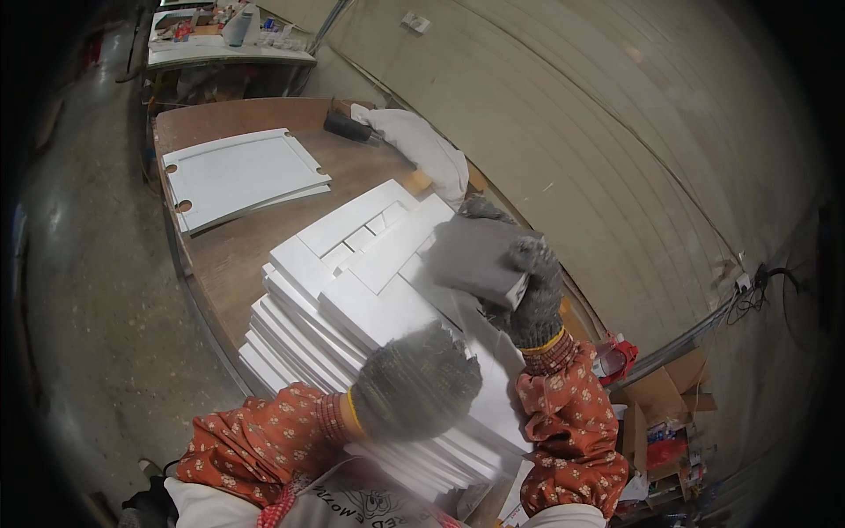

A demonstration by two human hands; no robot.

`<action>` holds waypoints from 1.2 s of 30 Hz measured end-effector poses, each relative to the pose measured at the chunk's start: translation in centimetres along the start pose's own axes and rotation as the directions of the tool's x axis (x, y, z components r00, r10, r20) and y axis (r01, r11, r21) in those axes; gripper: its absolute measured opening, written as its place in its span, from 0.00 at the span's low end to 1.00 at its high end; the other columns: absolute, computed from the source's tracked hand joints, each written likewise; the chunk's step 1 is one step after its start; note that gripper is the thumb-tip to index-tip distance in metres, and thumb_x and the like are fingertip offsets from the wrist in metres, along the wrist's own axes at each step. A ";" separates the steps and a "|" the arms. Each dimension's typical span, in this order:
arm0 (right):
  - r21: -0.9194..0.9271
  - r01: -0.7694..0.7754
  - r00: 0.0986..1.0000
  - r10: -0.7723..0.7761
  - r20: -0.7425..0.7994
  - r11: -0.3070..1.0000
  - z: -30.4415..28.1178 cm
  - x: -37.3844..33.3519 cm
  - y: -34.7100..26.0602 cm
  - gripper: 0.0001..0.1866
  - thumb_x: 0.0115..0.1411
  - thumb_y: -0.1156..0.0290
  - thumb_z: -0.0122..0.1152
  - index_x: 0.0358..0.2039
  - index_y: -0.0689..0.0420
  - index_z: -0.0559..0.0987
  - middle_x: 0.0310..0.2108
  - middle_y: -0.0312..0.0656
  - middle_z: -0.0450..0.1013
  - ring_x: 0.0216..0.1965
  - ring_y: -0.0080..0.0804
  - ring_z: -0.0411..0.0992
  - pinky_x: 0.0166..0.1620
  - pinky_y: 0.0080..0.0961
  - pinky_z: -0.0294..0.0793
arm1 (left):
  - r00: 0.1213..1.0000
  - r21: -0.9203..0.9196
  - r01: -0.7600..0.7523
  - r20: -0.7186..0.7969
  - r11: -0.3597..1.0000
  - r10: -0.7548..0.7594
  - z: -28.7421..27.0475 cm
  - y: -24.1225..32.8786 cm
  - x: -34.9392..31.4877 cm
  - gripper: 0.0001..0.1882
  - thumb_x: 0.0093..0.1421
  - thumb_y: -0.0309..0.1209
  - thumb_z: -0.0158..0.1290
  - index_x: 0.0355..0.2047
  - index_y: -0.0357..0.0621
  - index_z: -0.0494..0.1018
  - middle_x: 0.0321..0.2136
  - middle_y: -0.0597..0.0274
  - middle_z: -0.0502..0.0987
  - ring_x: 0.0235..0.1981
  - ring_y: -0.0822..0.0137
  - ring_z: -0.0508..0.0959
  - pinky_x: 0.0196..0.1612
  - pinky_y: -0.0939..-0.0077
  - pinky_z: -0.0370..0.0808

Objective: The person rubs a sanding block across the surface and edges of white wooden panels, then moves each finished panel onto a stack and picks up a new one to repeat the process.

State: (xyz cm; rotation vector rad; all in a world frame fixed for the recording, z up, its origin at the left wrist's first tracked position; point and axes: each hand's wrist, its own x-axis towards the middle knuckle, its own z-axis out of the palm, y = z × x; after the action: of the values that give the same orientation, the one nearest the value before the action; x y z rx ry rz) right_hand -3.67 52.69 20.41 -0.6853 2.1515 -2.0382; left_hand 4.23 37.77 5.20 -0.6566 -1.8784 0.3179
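My right hand (537, 282), in a dark grey knit glove, is closed around a grey-brown sanding block (480, 255). The block sits over the right part of the top white panel (378, 295), where the motion smears it a little. This panel has recessed lines and lies on a tall, uneven stack of white panels (286, 339). Lower down, my left hand (418, 383), gloved the same way, lies over the near part of the top panel with nothing seen in it. Its fingers are blurred but look laid flat.
Two white boards with round notches (246, 176) lie at the far left of the brown table (229, 251). A white cloth (422, 150) and a black roller-like object (348, 126) are at the back edge. Cardboard boxes (664, 387) stand at right, near the wall. Another cluttered table (229, 53) is beyond.
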 end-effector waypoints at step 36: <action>-0.078 0.508 0.816 -0.451 0.362 0.858 9.1 3.2 3.1 0.31 0.57 0.72 0.61 0.61 0.59 0.65 0.55 0.50 0.69 0.57 0.36 0.66 0.61 0.31 0.62 | 0.985 -0.706 0.155 0.054 0.691 -0.166 -5.7 -3.2 -0.6 0.30 0.61 0.43 0.49 0.61 0.44 0.65 0.64 0.51 0.64 0.66 0.50 0.63 0.68 0.45 0.57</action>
State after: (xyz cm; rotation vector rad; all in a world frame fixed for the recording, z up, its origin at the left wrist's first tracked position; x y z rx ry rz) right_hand -3.96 43.02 17.25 -1.6213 2.1124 -1.7506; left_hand 8.64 34.34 8.60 -0.9857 -2.0115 -0.5758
